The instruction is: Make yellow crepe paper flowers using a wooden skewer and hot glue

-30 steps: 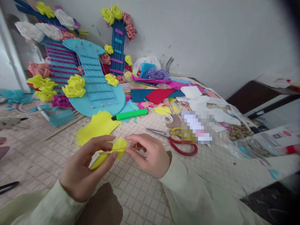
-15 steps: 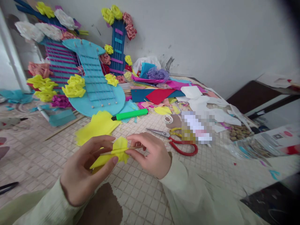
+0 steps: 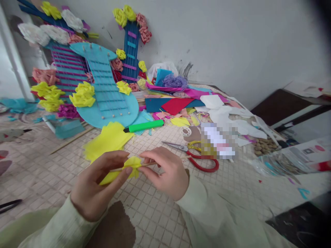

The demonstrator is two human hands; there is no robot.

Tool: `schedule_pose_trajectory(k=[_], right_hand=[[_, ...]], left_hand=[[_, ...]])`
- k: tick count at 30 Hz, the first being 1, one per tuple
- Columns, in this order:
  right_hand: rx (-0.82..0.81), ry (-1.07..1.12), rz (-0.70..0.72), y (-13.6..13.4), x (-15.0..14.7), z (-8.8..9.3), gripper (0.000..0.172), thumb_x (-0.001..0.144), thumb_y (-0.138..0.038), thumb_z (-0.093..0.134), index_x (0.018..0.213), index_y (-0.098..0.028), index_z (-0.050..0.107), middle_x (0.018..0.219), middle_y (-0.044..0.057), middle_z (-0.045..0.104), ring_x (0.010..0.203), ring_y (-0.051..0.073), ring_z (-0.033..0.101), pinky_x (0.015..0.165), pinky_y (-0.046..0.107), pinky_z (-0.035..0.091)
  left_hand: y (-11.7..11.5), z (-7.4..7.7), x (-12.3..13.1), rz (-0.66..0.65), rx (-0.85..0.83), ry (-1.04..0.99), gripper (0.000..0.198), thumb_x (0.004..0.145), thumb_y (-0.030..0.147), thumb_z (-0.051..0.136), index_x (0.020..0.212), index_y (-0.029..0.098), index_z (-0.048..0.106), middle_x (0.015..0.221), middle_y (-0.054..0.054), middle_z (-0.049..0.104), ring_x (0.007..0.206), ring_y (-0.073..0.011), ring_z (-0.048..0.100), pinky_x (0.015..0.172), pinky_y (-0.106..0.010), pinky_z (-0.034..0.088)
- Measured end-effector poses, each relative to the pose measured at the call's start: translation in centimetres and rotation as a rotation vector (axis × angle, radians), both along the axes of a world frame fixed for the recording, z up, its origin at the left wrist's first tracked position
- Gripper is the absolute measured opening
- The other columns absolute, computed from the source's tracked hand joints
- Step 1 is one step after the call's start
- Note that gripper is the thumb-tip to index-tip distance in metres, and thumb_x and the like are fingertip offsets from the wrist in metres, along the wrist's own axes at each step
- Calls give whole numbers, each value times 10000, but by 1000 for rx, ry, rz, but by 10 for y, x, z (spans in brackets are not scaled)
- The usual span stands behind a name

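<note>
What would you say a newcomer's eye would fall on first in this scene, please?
First, the turquoise guitar-shaped boards trimmed with yellow, pink and white paper flowers, leaning against the wall at back left. In the foreground, the left hand and right hand pinch a crumpled yellow paper piece and a thin wooden stick between them. Red-handled scissors lie just beyond the right hand.

Pinched thin, matt, crinkled yellow tissue paper [image 3: 131,163] on a slim stick [image 3: 148,164] of pale bare wood. Wore soft, matt cream cloth sleeves [image 3: 207,213]. Worked over a counter [image 3: 155,220] with a smooth, faintly shiny grid-printed cover. Noted glossy red plastic handles and bright metal blades on the scissors [image 3: 187,150], a glossy green plastic marker [image 3: 144,126], and a matt, felt-like blue board [image 3: 108,100].
</note>
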State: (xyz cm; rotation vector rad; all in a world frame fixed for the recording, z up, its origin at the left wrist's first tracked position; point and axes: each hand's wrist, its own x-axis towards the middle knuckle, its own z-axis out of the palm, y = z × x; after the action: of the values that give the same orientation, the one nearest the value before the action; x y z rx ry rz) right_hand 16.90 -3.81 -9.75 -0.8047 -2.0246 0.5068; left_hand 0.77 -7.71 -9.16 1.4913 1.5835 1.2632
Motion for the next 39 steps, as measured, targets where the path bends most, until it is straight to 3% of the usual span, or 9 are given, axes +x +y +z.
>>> schedule_pose_trajectory(k=[6, 14, 17, 20, 24, 27, 30, 39], right_hand=[[-308, -42, 161, 5, 3, 4, 101, 801, -232, 551, 775, -139, 583, 663, -4, 534, 585, 89, 494, 518, 191, 406], [-453, -27, 151, 7, 3, 3, 146, 815, -186, 504, 679, -149, 540, 638, -26, 520, 579, 79, 471, 533, 193, 381], [-524, 2, 186, 7, 3, 3, 100, 789, -231, 545, 753, -142, 572, 671, -13, 542, 582, 85, 484, 524, 194, 396], [-569, 34, 232, 7, 3, 3, 167, 770, -300, 589, 829, -145, 603, 729, 0, 566, 601, 87, 488, 529, 196, 402], [-577, 89, 220, 8, 2, 2, 218, 789, -346, 570, 713, -145, 607, 626, -25, 510, 557, 74, 433, 503, 193, 354], [-733, 146, 214, 9, 0, -1, 291, 775, -397, 571, 649, -136, 588, 538, -40, 452, 495, 64, 394, 445, 182, 315], [-902, 195, 210, 10, -2, -4, 300, 743, -417, 598, 672, -126, 608, 536, -29, 488, 483, 65, 428, 427, 172, 335], [-720, 75, 204, 8, 0, 2, 227, 707, -360, 650, 669, -143, 596, 527, -51, 447, 481, 57, 387, 426, 176, 295]], left_hand=[[0, -1, 0, -6, 34, 45, 172, 677, 285, 627, 842, 244, 601, 848, 15, 644, 719, -137, 630, 648, -247, 564], [-2, -3, 0, -53, -15, 12, 228, 668, 278, 630, 893, 258, 596, 847, 14, 639, 708, -129, 630, 642, -231, 557], [-2, -2, 0, -73, -14, 0, 230, 670, 275, 624, 895, 245, 583, 816, 13, 645, 691, -130, 629, 622, -228, 556], [-2, -1, 2, -85, -29, -15, 230, 672, 271, 620, 897, 242, 578, 801, 13, 644, 687, -128, 630, 608, -217, 551], [-4, -1, 5, -89, -62, -91, 275, 647, 244, 636, 913, 266, 572, 773, 29, 648, 695, -123, 639, 600, -190, 545], [-6, 0, 6, -90, -72, -110, 281, 635, 233, 639, 906, 267, 573, 784, 24, 647, 684, -126, 644, 577, -188, 547], [-6, -1, 6, -93, -77, -106, 282, 631, 236, 639, 904, 259, 573, 779, 11, 651, 676, -141, 652, 555, -201, 553], [-5, -1, 3, -185, -55, -61, 258, 671, 239, 605, 919, 264, 538, 814, 3, 644, 709, -137, 649, 563, -190, 538]])
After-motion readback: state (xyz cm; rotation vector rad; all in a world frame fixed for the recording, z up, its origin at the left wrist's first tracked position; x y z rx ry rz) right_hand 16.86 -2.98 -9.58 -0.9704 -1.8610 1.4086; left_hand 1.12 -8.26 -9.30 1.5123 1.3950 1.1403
